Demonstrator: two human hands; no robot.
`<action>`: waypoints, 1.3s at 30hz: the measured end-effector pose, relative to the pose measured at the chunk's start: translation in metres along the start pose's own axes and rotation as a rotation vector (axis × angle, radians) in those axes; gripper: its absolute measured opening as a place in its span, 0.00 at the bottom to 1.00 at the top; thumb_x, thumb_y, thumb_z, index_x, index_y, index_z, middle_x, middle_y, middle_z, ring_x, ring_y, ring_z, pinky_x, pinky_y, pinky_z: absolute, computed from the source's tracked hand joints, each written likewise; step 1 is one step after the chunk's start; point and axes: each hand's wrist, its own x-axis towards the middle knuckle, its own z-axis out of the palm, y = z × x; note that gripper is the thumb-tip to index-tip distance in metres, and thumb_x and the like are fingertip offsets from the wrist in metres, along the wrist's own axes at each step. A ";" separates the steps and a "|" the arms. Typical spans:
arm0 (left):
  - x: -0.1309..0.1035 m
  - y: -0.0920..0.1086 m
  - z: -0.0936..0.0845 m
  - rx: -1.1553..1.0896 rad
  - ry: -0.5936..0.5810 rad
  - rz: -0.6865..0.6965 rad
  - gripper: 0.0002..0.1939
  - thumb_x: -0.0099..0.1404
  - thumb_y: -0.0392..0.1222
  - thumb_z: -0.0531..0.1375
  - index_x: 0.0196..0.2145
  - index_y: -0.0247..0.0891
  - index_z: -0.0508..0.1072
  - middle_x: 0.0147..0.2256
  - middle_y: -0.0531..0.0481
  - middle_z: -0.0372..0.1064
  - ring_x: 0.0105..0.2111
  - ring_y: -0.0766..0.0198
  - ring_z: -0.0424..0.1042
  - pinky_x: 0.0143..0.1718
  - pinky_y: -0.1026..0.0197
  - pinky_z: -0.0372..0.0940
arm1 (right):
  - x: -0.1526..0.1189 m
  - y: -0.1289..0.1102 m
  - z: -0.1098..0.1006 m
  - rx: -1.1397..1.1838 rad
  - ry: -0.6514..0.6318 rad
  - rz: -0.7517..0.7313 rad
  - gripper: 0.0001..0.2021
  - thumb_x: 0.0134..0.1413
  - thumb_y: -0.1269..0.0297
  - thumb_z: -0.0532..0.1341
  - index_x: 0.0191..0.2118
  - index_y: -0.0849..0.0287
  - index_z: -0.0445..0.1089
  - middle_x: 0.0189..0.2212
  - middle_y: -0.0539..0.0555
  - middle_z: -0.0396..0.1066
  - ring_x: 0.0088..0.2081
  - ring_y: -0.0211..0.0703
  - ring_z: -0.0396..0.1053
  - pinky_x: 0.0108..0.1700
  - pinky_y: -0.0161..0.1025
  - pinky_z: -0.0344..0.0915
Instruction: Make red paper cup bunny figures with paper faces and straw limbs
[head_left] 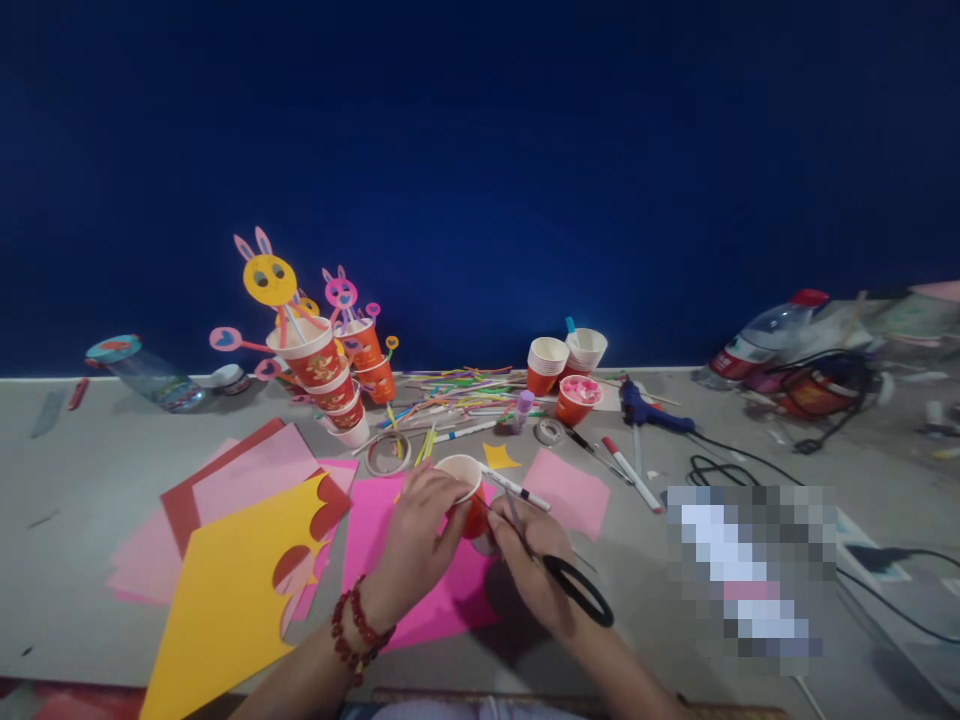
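In the middle of the head view, my left hand (pixel 416 535) is closed round a red paper cup (pixel 474 518) with a white rim, its open mouth facing up. My right hand (pixel 534 568) grips a pair of scissors (pixel 577 592) with black handle loops. The blades point away from me, beside the cup, and my right fingertips are at the cup's side. Whether a blade touches the cup, I cannot tell. Beneath both hands lies a bright pink paper sheet (pixel 367 530). A white marker (pixel 517 488) is just behind my right hand.
Yellow card (pixel 225 590) and other sheets lie left. Behind them stand stacked cups (pixel 315 370) with bunny faces (pixel 270 280). Several pipe cleaners (pixel 442 400) are scattered at the back. A blue glue gun (pixel 652 410) with a cord, a bottle (pixel 765 340) and a pixelated patch are right.
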 end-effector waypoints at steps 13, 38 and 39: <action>-0.001 -0.004 0.003 -0.125 0.068 -0.090 0.05 0.70 0.36 0.58 0.43 0.43 0.71 0.39 0.50 0.77 0.41 0.59 0.76 0.61 0.43 0.61 | 0.001 -0.002 0.008 0.031 0.042 -0.044 0.15 0.65 0.61 0.52 0.25 0.54 0.58 0.22 0.48 0.63 0.26 0.41 0.62 0.30 0.38 0.56; -0.007 -0.004 0.013 0.074 0.231 0.034 0.12 0.70 0.31 0.57 0.47 0.43 0.74 0.41 0.49 0.81 0.41 0.59 0.79 0.61 0.39 0.62 | 0.009 -0.007 0.009 -0.217 0.063 -0.181 0.12 0.65 0.64 0.52 0.28 0.54 0.61 0.24 0.50 0.67 0.28 0.43 0.63 0.33 0.39 0.56; -0.008 -0.004 0.014 0.087 0.238 0.048 0.13 0.70 0.30 0.57 0.48 0.43 0.74 0.41 0.49 0.80 0.42 0.59 0.79 0.63 0.38 0.61 | 0.010 -0.008 0.008 -0.287 0.070 -0.238 0.11 0.64 0.66 0.52 0.28 0.54 0.61 0.25 0.50 0.67 0.28 0.44 0.63 0.33 0.39 0.56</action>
